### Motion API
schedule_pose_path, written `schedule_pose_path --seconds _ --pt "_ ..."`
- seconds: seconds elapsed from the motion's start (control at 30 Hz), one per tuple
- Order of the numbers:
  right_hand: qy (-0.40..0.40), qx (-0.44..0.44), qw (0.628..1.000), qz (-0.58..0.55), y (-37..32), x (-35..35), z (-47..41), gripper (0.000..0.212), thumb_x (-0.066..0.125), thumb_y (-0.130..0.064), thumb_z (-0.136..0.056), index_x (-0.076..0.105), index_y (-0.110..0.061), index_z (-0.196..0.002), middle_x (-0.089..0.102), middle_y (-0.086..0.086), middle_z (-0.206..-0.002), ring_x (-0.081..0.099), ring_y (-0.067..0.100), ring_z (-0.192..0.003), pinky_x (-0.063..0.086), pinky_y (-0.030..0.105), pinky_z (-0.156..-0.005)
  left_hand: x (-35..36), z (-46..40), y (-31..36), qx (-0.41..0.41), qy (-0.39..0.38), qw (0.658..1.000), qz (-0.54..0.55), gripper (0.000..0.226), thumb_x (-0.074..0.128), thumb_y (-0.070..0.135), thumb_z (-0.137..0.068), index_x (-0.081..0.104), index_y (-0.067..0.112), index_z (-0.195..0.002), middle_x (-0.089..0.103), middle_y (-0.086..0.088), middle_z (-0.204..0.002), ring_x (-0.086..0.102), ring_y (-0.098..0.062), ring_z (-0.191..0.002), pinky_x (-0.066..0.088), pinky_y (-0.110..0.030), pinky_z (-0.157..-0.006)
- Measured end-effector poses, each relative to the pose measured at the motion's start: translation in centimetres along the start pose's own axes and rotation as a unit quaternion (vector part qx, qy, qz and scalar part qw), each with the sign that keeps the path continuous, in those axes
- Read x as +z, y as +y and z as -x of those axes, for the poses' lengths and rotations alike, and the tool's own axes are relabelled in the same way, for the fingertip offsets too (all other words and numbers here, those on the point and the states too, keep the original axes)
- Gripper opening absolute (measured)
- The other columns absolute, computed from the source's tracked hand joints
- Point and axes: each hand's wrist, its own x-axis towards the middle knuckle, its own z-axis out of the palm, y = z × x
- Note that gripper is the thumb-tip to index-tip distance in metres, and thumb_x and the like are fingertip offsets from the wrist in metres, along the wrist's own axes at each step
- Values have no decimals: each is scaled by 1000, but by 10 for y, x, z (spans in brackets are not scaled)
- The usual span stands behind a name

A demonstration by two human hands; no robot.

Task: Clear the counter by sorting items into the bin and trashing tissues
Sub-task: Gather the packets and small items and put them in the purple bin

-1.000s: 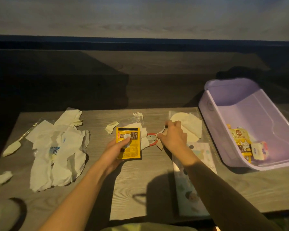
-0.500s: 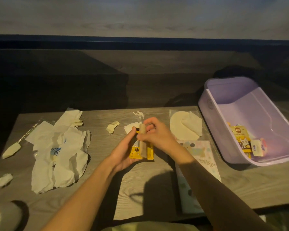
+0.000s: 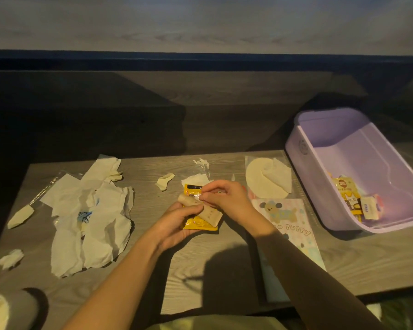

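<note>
At the counter's middle my left hand (image 3: 177, 225) holds a yellow sachet (image 3: 196, 225) with a beige tube (image 3: 208, 214) lying across it. My right hand (image 3: 227, 198) pinches a small pale item against the top of that bundle; what it is I cannot tell. A purple bin (image 3: 303, 148) stands tilted at the right, with several small packets (image 3: 343, 189) in its near corner. Crumpled white tissues (image 3: 91, 217) are heaped on the left, with smaller scraps (image 3: 165, 181) nearby.
A clear bag with round cotton pads (image 3: 267, 184) lies beside the bin, and a puppy-print packet (image 3: 289, 225) lies under my right forearm. Tissue bits (image 3: 11, 258) sit near the left edge. A grey cup (image 3: 0, 310) stands at the bottom left corner.
My left hand lifted the yellow sachet off the counter. My right hand left the red ring area, brought the beige tube onto the sachet, and now pinches at the bundle's top.
</note>
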Motion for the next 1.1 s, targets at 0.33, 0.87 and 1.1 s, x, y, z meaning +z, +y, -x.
schedule_pose_path --seconds 0.33,0.87,1.1 --pt "111 16 871 479 33 -24 -16 23 55 -11 -91 62 -8 -112 62 13 -118 55 29 -106 46 38 -89 -23 14 9 0 36 999 30 34 40 -6 -85 52 12 -111 67 -12 -96 72 -23 -77 59 -32 -59" --pt "67 37 937 340 15 -37 -3 42 73 -16 -76 43 -28 -103 61 -2 -93 60 24 -95 46 47 -93 -32 24 9 -3 28 996 84 42 54 6 -69 57 9 -111 72 -14 -96 71 -27 -83 59 -39 -72" --pt "43 59 976 203 -41 -55 13 64 76 -7 -74 43 -19 -127 61 -1 -81 61 9 -71 46 19 -58 -29 25 11 5 33 996 86 20 45 7 -90 61 9 -101 75 -12 -82 74 -23 -72 60 -39 -67"
